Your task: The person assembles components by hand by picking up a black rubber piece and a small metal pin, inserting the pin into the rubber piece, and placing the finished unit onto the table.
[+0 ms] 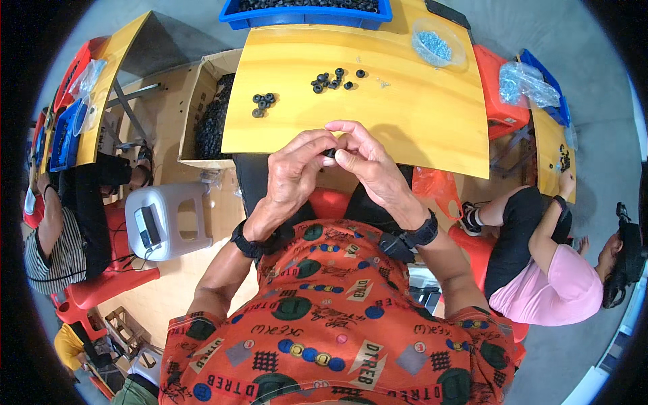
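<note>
Small black rounded piece [329,153], mostly covered by fingers, sits between the two hands at the worktop's near edge. The left hand [297,164] pinches it with thumb and fingertips; the right hand [374,165] closes thumb and forefinger on its other side, remaining fingers loosely curled. The step in hand looks like close fingertip work on this piece; the next move seems to call for a steady two-sided pinch. Beyond, loose black ring-like pieces [270,98] lie on the yellow wood-grained worktop [418,115], short of a blue plastic tray [310,19].
</note>
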### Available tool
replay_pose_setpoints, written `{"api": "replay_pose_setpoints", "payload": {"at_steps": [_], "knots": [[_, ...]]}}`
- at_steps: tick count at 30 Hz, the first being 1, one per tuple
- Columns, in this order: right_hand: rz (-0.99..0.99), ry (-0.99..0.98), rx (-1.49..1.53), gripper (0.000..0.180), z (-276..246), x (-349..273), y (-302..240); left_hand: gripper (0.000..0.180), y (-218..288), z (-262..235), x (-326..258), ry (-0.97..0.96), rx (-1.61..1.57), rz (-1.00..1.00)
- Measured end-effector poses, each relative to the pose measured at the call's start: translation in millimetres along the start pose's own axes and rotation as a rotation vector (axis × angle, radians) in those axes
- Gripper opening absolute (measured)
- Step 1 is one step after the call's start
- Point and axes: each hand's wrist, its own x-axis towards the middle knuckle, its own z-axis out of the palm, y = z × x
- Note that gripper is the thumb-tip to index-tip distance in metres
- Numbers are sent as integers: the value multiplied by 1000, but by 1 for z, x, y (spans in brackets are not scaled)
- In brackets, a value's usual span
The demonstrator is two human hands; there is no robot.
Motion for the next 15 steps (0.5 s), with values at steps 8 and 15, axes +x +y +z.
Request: {"api": "replay_pose_setpoints", "payload": {"at_steps": [8, 15], "knots": [[20, 94, 112, 35, 0, -12, 24, 34, -7, 16, -13, 34, 42, 33], [75, 130, 238, 35, 7, -24, 15, 32, -5, 22, -23, 48, -64, -46]]}}
